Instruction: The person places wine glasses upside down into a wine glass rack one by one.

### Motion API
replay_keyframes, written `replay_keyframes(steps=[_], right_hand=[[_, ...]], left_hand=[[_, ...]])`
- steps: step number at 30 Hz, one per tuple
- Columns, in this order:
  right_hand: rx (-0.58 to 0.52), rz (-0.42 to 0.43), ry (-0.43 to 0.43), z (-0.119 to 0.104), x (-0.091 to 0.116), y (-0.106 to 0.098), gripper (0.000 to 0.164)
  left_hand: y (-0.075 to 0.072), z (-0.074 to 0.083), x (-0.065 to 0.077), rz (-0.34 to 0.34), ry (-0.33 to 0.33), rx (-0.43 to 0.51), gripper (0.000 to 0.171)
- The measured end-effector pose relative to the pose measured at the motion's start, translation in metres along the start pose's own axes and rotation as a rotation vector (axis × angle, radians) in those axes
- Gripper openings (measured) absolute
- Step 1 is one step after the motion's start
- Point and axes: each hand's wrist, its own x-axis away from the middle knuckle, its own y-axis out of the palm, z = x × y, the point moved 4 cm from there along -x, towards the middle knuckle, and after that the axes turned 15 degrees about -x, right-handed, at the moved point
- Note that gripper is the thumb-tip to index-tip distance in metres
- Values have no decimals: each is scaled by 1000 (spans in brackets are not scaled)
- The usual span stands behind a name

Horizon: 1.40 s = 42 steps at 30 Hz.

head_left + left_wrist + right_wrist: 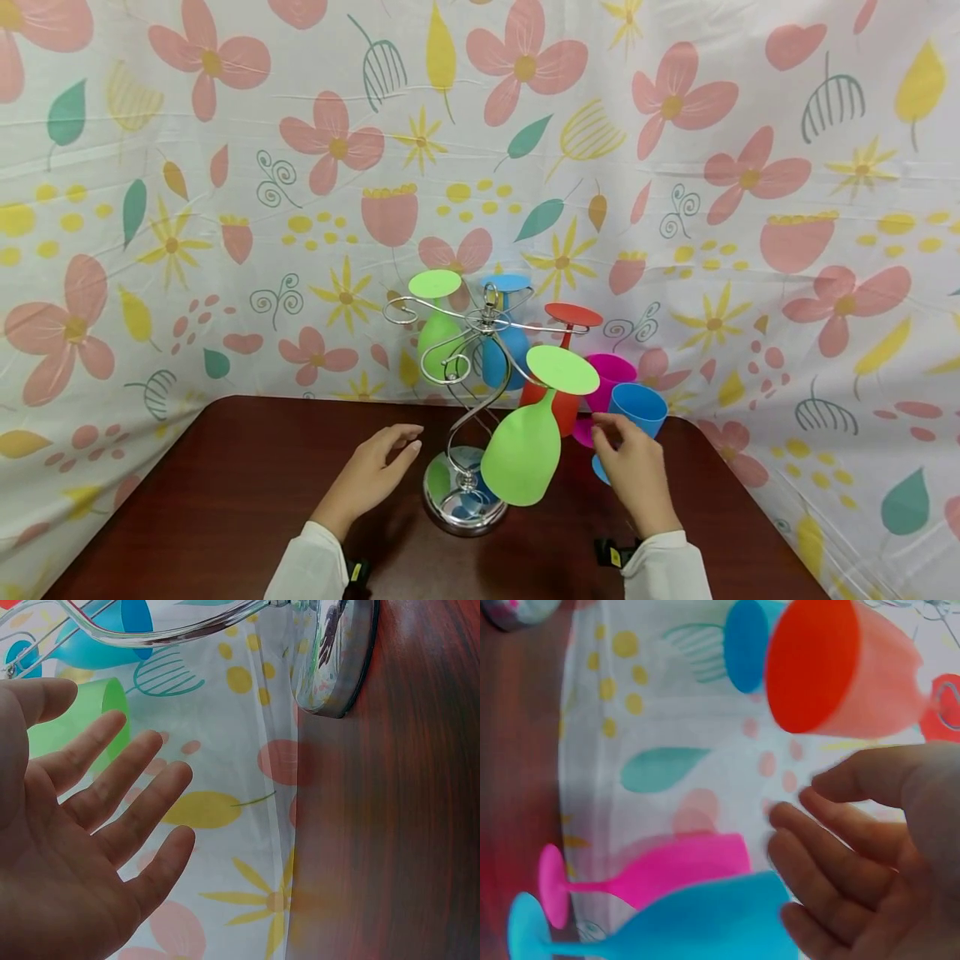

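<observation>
A chrome swirl-armed stemware rack (467, 523) stands upright on the table. Upside down from its arms hang a front green goblet (522, 458), a red goblet (567, 410), a blue goblet (517, 346) and a back green goblet (433, 337). To the rack's left my left hand (372, 473) hovers empty, fingers spread in the left wrist view. My right hand (633, 471) is to the right, its fingers loosely bent with nothing between them. Nearest to it, a standing blue goblet (637, 404) and a magenta goblet (606, 383) sit upright, the blue one partly hidden by the hand.
The dark wooden table (247, 500) ends at a flower-printed cloth (480, 150) hanging behind and at both sides. The rack's curled arms stick out to left and right above the tabletop.
</observation>
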Motion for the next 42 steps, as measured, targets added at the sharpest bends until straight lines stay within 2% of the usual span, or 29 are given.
replay_keyframes(steps=[3, 5, 9, 12, 16, 20, 24, 30, 35, 42], right_hand=[[45, 135, -80, -3, -2, -12, 27], [65, 165, -93, -1, -3, -16, 33], [124, 84, -28, 9, -2, -15, 49], [185, 54, -19, 14, -1, -14, 52], [249, 111, -60, 14, -1, -17, 45], [280, 156, -85, 14, 2, -21, 32], [296, 166, -101, 17, 5, -23, 25], [299, 167, -130, 17, 6, -27, 22], [293, 99, -130, 8, 5, -32, 23], [302, -99, -46, -5, 6, -44, 23]], left_hand=[[-1, 0, -1, 4, 1, 2, 30], [-1, 0, -1, 4, 2, 4, 30], [-2, -1, -1, -1, 3, 2, 32], [-4, -2, -1, -4, 5, 3, 34], [-7, -3, -3, -3, 8, 4, 37], [-10, -2, -4, -4, 7, 4, 37], [-11, -3, -3, -6, -4, 0, 35], [-11, -6, -1, 5, -18, -6, 35], [-13, -7, -1, 8, -20, -6, 36], [-16, -7, 2, 2, -29, 2, 35]])
